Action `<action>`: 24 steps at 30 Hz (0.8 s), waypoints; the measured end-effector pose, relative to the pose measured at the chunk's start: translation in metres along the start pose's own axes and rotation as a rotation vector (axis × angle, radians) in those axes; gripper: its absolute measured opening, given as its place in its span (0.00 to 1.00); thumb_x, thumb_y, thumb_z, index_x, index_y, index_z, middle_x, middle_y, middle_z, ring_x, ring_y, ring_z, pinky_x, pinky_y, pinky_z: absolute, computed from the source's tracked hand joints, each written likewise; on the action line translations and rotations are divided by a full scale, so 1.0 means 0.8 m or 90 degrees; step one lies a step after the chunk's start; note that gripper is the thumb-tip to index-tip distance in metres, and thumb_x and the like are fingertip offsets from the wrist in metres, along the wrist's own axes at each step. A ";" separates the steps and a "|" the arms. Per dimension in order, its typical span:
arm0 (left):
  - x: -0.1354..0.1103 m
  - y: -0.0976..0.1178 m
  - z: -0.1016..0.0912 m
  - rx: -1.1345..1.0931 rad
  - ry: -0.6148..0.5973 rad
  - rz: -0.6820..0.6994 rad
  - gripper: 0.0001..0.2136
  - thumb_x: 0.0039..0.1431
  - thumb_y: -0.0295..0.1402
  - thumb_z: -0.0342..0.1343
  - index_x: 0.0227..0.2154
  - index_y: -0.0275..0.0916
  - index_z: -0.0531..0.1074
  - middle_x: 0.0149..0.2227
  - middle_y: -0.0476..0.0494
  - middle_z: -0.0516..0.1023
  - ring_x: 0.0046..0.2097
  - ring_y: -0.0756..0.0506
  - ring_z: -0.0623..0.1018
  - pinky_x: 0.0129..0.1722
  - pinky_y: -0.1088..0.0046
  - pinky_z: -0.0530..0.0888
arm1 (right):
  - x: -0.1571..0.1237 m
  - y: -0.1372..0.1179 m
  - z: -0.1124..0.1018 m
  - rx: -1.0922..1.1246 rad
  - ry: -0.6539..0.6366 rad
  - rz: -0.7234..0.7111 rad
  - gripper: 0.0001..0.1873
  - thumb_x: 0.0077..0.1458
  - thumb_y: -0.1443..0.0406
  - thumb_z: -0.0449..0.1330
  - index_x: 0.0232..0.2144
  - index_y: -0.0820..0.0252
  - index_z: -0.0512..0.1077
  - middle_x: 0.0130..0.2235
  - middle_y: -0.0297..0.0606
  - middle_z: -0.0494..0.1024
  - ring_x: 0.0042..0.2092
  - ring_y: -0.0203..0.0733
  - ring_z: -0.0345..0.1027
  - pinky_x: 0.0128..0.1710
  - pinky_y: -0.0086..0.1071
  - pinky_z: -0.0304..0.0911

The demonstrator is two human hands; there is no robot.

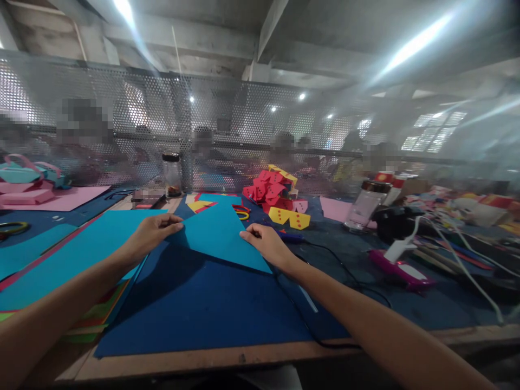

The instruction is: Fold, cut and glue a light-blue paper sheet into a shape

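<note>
A light-blue paper sheet [217, 233], folded into a triangle, lies on a dark-blue mat [195, 303] in the middle of the table. My left hand [152, 233] pinches the sheet's left corner with closed fingers. My right hand [266, 244] pinches its right edge, fingers curled on the paper. Both hands rest low on the mat.
A stack of coloured paper sheets [60, 254] lies at left. Red and yellow folded paper pieces [278, 197] are heaped behind. Two glass jars [171, 173] [365, 203], a glue gun [400, 260] with cables, and scissors [14, 227] stand around. A perforated metal screen [244, 124] backs the table; people sit beyond.
</note>
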State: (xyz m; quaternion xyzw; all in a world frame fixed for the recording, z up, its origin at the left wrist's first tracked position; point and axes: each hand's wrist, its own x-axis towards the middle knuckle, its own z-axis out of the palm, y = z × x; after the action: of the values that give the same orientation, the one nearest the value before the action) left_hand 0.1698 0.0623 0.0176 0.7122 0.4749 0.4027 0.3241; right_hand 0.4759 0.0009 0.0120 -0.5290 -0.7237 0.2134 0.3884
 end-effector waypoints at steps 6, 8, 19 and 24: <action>0.001 0.001 0.000 0.005 0.001 0.014 0.19 0.49 0.51 0.61 0.35 0.41 0.78 0.40 0.43 0.82 0.47 0.37 0.78 0.46 0.65 0.72 | 0.000 -0.002 -0.001 0.012 0.000 0.005 0.17 0.58 0.54 0.57 0.25 0.60 0.66 0.26 0.31 0.66 0.29 0.35 0.58 0.30 0.30 0.53; 0.001 0.000 0.000 0.006 0.000 0.015 0.19 0.49 0.50 0.61 0.35 0.40 0.78 0.40 0.42 0.82 0.46 0.38 0.78 0.46 0.65 0.72 | 0.000 -0.002 -0.001 0.018 0.001 0.006 0.17 0.58 0.54 0.57 0.25 0.60 0.67 0.26 0.32 0.66 0.29 0.35 0.58 0.30 0.30 0.53; -0.004 0.008 0.002 -0.043 0.009 0.016 0.22 0.49 0.49 0.62 0.43 0.39 0.77 0.43 0.40 0.82 0.46 0.37 0.79 0.47 0.61 0.74 | 0.003 0.002 -0.001 0.040 0.007 0.020 0.18 0.56 0.52 0.58 0.26 0.60 0.67 0.26 0.31 0.66 0.29 0.35 0.57 0.29 0.30 0.54; -0.007 0.012 0.004 -0.082 -0.004 0.035 0.22 0.49 0.46 0.64 0.46 0.42 0.77 0.47 0.41 0.81 0.52 0.37 0.77 0.51 0.61 0.73 | 0.001 -0.001 -0.003 0.050 0.014 0.030 0.18 0.56 0.51 0.58 0.25 0.60 0.66 0.25 0.30 0.64 0.28 0.34 0.56 0.28 0.29 0.53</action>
State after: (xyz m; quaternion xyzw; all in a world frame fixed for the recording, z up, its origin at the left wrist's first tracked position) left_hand 0.1756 0.0538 0.0231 0.7038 0.4270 0.4391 0.3598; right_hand 0.4768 0.0010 0.0145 -0.5325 -0.6980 0.2447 0.4115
